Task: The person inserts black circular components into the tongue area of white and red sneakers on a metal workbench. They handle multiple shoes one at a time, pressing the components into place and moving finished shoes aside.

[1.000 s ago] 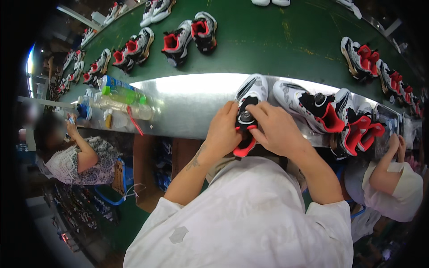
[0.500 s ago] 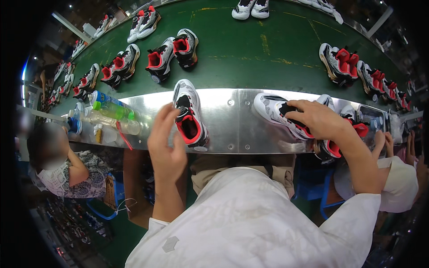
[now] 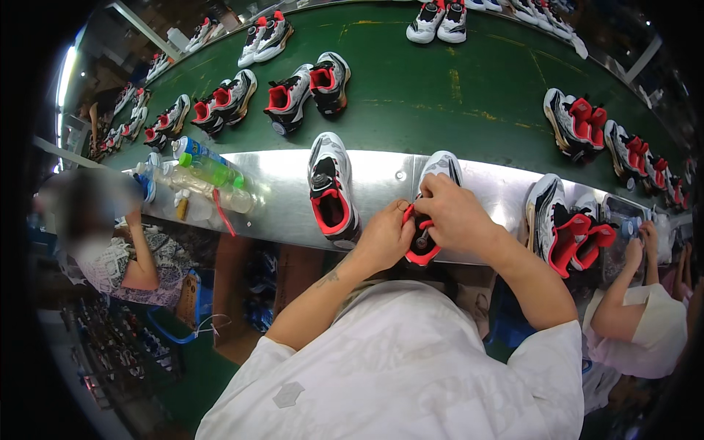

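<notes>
A white sneaker [image 3: 440, 170] with black parts and a red lining stands in front of me on the metal ledge, its toe pointing away. My left hand [image 3: 383, 238] pinches the left side of its red collar. Over its tongue and opening, my right hand [image 3: 456, 220] has its fingers curled onto the shoe; their exact grip is partly hidden. To the left, a matching sneaker [image 3: 331, 187] stands by itself with a round black dial on its tongue, touched by neither hand.
Another sneaker pair [image 3: 561, 227] sits on the ledge [image 3: 282, 209] at right. More pairs [image 3: 308, 92] stand along the green surface [image 3: 411, 110] beyond. Plastic bottles [image 3: 209, 172] lie at left. One person [image 3: 139, 268] sits at left, another [image 3: 638, 308] at right.
My right hand has come left with the sneaker, now turned toe-away before me. My left hand has moved from beside the other sneaker onto this one's collar. The view has shifted slightly.
</notes>
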Action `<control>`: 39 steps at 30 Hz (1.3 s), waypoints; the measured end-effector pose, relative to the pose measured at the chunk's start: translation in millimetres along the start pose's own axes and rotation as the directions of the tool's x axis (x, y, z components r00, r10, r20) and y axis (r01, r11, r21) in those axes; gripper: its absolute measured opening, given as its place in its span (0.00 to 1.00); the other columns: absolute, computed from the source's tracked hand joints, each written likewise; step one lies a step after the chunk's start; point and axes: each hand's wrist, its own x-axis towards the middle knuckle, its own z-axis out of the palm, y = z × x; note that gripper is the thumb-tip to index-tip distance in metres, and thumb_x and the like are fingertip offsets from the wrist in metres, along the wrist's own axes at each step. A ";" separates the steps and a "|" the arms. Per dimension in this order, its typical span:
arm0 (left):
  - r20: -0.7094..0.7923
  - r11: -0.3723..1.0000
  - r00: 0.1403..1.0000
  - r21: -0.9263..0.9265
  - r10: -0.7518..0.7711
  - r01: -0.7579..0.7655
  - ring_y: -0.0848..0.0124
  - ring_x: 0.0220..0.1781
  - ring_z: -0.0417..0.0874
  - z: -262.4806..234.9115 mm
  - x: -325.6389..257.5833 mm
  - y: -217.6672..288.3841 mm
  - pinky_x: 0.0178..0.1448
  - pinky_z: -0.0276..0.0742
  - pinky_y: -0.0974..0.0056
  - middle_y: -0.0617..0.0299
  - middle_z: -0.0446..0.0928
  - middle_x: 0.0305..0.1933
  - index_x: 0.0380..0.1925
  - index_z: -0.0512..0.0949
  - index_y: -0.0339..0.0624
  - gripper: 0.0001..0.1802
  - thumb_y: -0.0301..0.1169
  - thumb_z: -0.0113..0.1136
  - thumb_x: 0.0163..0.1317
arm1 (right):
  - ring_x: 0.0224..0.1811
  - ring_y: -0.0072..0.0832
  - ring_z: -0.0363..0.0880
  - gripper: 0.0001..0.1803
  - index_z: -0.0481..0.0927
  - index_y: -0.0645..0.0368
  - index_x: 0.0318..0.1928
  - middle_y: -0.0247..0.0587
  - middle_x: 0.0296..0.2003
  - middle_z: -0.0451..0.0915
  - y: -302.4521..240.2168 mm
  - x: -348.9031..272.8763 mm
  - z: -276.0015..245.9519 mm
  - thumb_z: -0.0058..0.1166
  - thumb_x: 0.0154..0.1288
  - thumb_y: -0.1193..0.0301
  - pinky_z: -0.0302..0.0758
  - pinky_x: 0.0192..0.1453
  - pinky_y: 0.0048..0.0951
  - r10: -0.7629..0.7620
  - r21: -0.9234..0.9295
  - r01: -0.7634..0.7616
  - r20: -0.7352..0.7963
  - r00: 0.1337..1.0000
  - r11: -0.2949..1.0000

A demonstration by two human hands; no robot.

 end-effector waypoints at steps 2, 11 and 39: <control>0.006 0.997 0.997 0.030 -0.074 0.073 0.35 0.57 0.85 -3.2 -3.5 14.1 0.63 0.81 0.45 0.34 0.81 0.63 0.61 0.78 0.29 0.21 0.27 0.60 0.70 | 0.58 0.48 0.78 0.26 0.86 0.58 0.56 0.47 0.51 0.79 -4.7 -5.5 6.6 0.67 0.53 0.78 0.79 0.62 0.44 -0.026 -0.110 0.031 0.050 0.998 0.993; -0.055 0.918 0.917 -0.021 0.395 -0.397 0.44 0.66 0.84 -36.6 28.2 86.5 0.70 0.78 0.45 0.43 0.81 0.65 0.55 0.84 0.36 0.27 0.17 0.64 0.50 | 0.52 0.50 0.82 0.46 0.62 0.63 0.79 0.52 0.52 0.80 -10.6 -76.8 42.3 0.71 0.64 0.71 0.80 0.56 0.46 0.485 0.428 -0.365 -0.213 0.848 0.827; -0.320 0.951 0.941 -0.310 -0.111 0.007 0.46 0.46 0.89 34.2 10.8 37.4 0.52 0.85 0.55 0.44 0.88 0.50 0.55 0.86 0.31 0.23 0.15 0.65 0.57 | 0.41 0.43 0.88 0.19 0.85 0.58 0.39 0.45 0.39 0.84 0.7 -1.8 -22.2 0.63 0.76 0.54 0.84 0.43 0.41 0.314 -0.335 -0.202 0.323 0.893 0.920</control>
